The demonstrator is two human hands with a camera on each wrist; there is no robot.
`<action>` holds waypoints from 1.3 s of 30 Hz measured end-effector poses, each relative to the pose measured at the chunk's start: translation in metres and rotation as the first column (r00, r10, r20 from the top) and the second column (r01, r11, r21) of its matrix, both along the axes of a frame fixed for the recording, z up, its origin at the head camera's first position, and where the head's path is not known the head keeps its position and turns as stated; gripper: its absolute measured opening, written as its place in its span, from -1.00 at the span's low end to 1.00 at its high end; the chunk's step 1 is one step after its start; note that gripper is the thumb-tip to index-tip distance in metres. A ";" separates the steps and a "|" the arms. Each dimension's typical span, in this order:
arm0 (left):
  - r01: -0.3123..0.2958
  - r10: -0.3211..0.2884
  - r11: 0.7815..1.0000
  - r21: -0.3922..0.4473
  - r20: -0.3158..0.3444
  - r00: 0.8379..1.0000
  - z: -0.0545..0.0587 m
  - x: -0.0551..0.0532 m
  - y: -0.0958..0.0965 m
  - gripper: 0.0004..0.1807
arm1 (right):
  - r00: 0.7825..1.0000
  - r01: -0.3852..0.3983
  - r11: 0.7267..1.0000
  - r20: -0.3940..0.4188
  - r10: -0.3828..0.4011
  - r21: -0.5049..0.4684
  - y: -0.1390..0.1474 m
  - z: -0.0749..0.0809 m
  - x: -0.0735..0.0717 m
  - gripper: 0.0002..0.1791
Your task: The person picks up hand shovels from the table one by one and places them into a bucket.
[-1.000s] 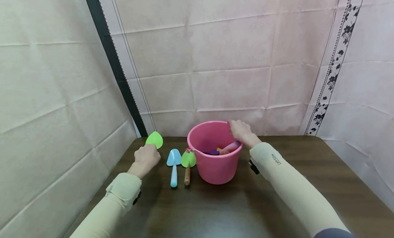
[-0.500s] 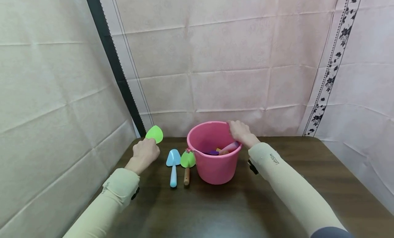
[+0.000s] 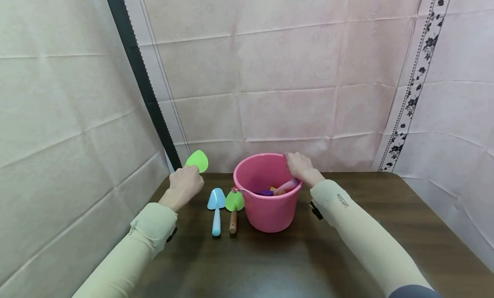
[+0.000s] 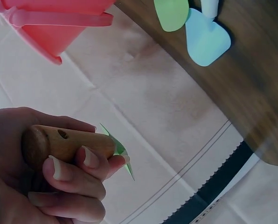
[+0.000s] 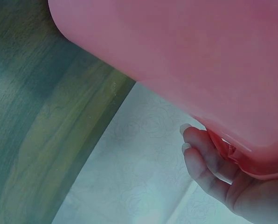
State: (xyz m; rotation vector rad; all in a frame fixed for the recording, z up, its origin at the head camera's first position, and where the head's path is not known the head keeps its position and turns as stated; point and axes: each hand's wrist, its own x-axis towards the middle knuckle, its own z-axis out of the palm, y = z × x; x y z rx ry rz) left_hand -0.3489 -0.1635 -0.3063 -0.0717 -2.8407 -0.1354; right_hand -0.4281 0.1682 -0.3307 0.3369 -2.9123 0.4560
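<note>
My left hand grips a small garden trowel with a green blade, held up over the left back of the table. Its wooden handle lies across the curled fingers in the left wrist view. At the far right side of a pink bucket, my right hand holds the rim, fingers hooked over the edge. Inside the bucket are a pinkish-purple piece and a dark purple one, partly hidden by the wall.
Left of the bucket lie a light blue trowel and a second green trowel with a wooden handle, side by side. The dark wooden table ends at a pale cloth wall behind; more cloth hangs at both sides.
The left hand has lifted the green trowel higher, lately shifting slightly right. My right hand keeps its hold on the bucket rim, and the bucket stays in place.
</note>
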 end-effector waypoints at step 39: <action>0.103 -0.108 0.992 -0.072 -0.066 0.992 0.029 0.008 0.046 -0.65 | 0.999 0.013 0.999 -0.033 -0.012 0.033 -0.001 -0.004 -0.006 -0.62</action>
